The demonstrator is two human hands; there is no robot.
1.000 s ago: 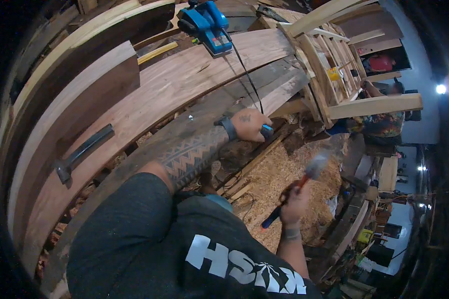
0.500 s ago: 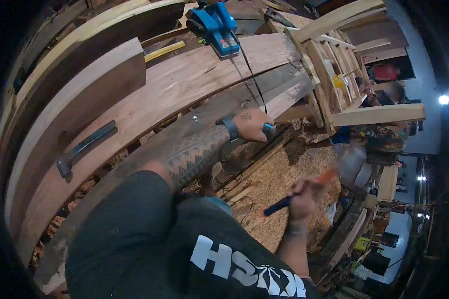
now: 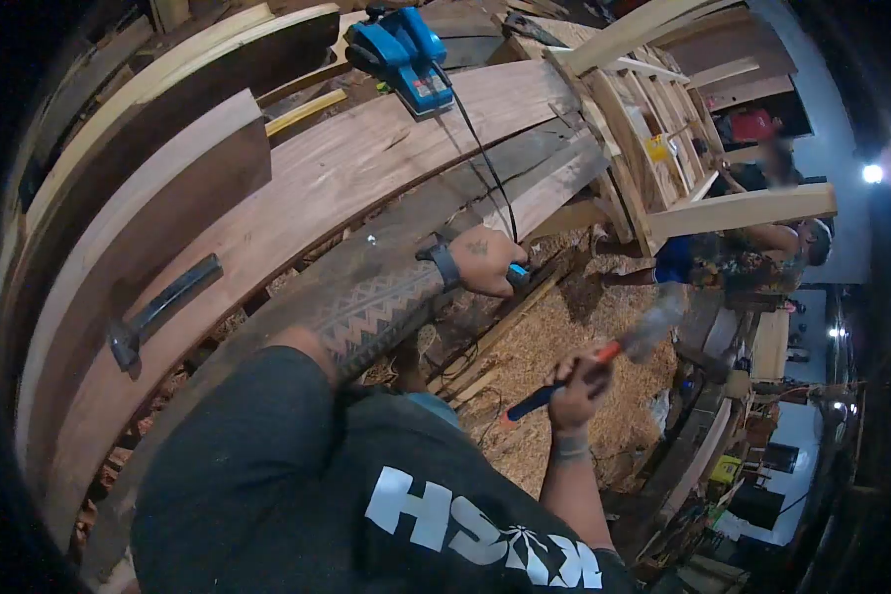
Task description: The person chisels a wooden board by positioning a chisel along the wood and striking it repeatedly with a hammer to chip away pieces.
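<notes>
Inspected at this moment: the left hand (image 3: pixel 483 259), at the centre of the frame, is closed around a small blue-ended object (image 3: pixel 517 273); its full form is hidden by the fingers. The right hand (image 3: pixel 576 398), right of centre and lower, is wrapped around the handle of a striking tool (image 3: pixel 533 403), its dark end pointing down-left. The tool's head is smeared by motion blur, so the change under way is in the right hand; the left hand is sharp. The head is well apart from the blue-ended object, with no contact, which I judge to be a moment between blows. Wood shavings (image 3: pixel 604 342) lie below and about the right hand. A black cord (image 3: pixel 480 148) runs from a blue power tool (image 3: pixel 401 61), resting on a curved plank (image 3: pixel 317 188) at upper centre, to beside the left hand. A dark hammer-like tool (image 3: pixel 173 297) lies on the same plank at left. At upper right, a person (image 3: pixel 708 262) is beside a wooden frame (image 3: pixel 752 210).
</notes>
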